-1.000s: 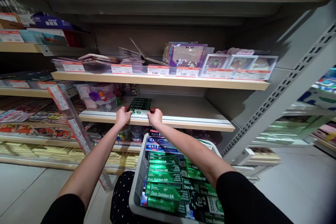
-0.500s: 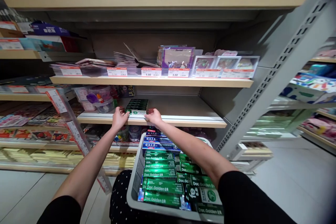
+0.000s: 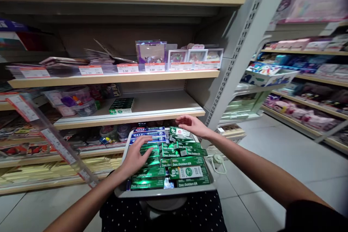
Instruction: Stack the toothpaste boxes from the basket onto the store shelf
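Note:
A light grey basket (image 3: 123,193) rests over my knees, filled with green toothpaste boxes (image 3: 148,183) printed "Doc.Golden". Blue boxes (image 3: 153,140) lie in rows at its far left. My left hand (image 3: 137,155) is over the left stack of green boxes, thumb and fingers apart; whether the fingertips touch them I cannot tell. Above the far right corner of the basket, my right hand (image 3: 192,125) is open with its fingers slightly curled, close to a green-and-white box (image 3: 179,131). A small row of dark green boxes (image 3: 121,106) sits on the shelf ahead.
The lower shelf (image 3: 163,103) also bears clear plastic tubs (image 3: 83,102) at left. Above it, a shelf (image 3: 116,78) holds packets and framed items behind price tags. A slanted price strip (image 3: 58,146) juts out at left. A grey upright (image 3: 239,47) stands at right.
Both hands have left the boxes on the shelf and come back over the basket, left hand to its left stack, right hand to its far right. The view has turned right.

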